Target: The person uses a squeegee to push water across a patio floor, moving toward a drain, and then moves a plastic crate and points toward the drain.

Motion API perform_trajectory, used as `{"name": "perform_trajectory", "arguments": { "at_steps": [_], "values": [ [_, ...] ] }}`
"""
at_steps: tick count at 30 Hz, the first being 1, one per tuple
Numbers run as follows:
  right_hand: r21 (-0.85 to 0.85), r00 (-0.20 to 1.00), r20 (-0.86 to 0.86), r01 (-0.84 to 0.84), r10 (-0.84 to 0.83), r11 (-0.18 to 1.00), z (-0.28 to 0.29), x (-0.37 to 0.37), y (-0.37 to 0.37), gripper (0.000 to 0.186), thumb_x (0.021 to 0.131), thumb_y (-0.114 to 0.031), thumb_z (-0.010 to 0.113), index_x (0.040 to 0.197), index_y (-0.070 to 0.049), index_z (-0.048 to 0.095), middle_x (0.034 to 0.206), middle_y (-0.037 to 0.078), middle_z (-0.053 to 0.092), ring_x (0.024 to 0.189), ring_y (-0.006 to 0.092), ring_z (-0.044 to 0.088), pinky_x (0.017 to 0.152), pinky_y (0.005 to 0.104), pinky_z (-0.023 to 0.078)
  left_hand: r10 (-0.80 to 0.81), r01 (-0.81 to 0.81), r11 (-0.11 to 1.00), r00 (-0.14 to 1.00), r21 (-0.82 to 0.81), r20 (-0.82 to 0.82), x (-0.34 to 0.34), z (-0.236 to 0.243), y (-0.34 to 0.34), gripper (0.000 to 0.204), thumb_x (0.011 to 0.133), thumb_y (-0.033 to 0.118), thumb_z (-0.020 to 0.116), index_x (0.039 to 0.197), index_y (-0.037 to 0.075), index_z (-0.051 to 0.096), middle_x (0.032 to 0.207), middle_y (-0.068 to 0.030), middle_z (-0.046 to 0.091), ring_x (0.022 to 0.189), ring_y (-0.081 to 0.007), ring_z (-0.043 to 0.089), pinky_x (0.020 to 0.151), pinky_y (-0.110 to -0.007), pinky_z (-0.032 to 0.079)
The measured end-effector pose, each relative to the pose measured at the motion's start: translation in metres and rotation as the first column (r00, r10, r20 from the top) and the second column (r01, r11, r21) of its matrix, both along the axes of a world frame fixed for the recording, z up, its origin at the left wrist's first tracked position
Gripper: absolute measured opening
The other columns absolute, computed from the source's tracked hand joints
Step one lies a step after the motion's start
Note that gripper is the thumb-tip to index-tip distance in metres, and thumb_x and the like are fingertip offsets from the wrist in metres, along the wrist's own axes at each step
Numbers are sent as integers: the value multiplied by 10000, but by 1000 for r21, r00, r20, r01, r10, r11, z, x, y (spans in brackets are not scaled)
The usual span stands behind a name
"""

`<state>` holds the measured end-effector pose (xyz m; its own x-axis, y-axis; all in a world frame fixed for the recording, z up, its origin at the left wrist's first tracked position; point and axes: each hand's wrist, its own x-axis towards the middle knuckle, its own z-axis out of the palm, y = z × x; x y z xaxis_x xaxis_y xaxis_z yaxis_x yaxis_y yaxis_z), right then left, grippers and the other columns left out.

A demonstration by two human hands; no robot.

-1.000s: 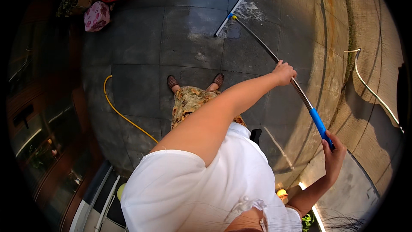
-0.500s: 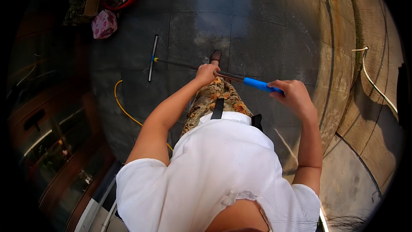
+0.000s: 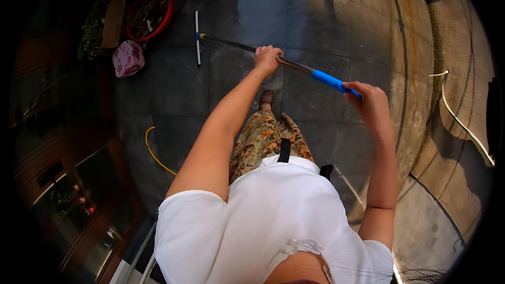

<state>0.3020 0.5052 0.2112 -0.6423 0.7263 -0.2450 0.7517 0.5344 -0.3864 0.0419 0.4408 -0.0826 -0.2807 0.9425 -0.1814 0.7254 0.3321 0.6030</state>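
Gripped by closed left hand (image 3: 268, 59) on metal pole (image 3: 297, 65), curled right hand (image 3: 371, 103) on blue handle (image 3: 329, 80). Advise pressing squeegee head (image 3: 198, 38) flat.

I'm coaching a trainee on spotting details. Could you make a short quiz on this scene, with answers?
1. Which hand holds the blue handle?
2. True or false: the squeegee head is over to the person's left.
3. Fill in the colour: the round tub near the patterned pink bundle is ____.

Key:
1. The right hand; the left hand grips the metal pole farther along.
2. True.
3. Red.
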Motion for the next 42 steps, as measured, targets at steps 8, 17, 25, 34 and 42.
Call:
{"name": "perform_trajectory", "arguments": {
  "at_steps": [8, 17, 25, 34, 42],
  "values": [
    [-35, 778, 89, 627, -622, 778, 53, 107, -63, 248, 826, -80, 736, 1068, -33, 710, 836, 161, 708, 666, 187, 658, 622, 310, 490, -562, 539, 823, 820, 182, 111, 184, 17, 118, 234, 759, 151, 756, 985, 205, 725, 952, -21, 629, 1048, -251, 561, 1010, -450, 355],
    [53, 414, 345, 887, -842, 458, 203, 175, -178, 262, 765, 10, 723, 1023, 45, 701, 768, 142, 693, 631, 158, 618, 623, 279, 481, -916, 896, 308, 187, 321, 355, 401, 99, 2, 173, 800, 323, 702, 952, 242, 718, 857, -11, 688, 927, -226, 630, 825, -398, 393],
    [-150, 537, 98, 840, -838, 521, 135, 212, -196, 262, 765, -92, 744, 1010, -3, 708, 807, 161, 700, 669, 252, 663, 630, 329, 496, -949, 933, 287, 246, 219, 195, 326, 77, 6, 201, 800, 172, 721, 990, 128, 670, 899, -47, 694, 916, -266, 636, 857, -410, 458],
    [-184, 727, -69, 664, -683, 725, -48, 214, -245, 253, 852, -238, 704, 1040, -71, 672, 858, 111, 707, 743, 312, 676, 656, 421, 534, -861, 831, 506, 503, -230, -76, 242, -29, -5, 258, 786, 88, 676, 1015, 202, 714, 994, -47, 645, 1081, -277, 577, 960, -466, 415],
    [-166, 313, 121, 942, -942, 291, 38, 412, -482, 212, 817, -151, 724, 1020, -85, 727, 870, 129, 714, 717, 304, 671, 634, 368, 497, -974, 985, -55, -17, -162, 228, 511, 3, -215, 212, 842, 200, 654, 1044, 235, 713, 1019, -53, 698, 1041, -278, 627, 934, -478, 422]
  ]
}}
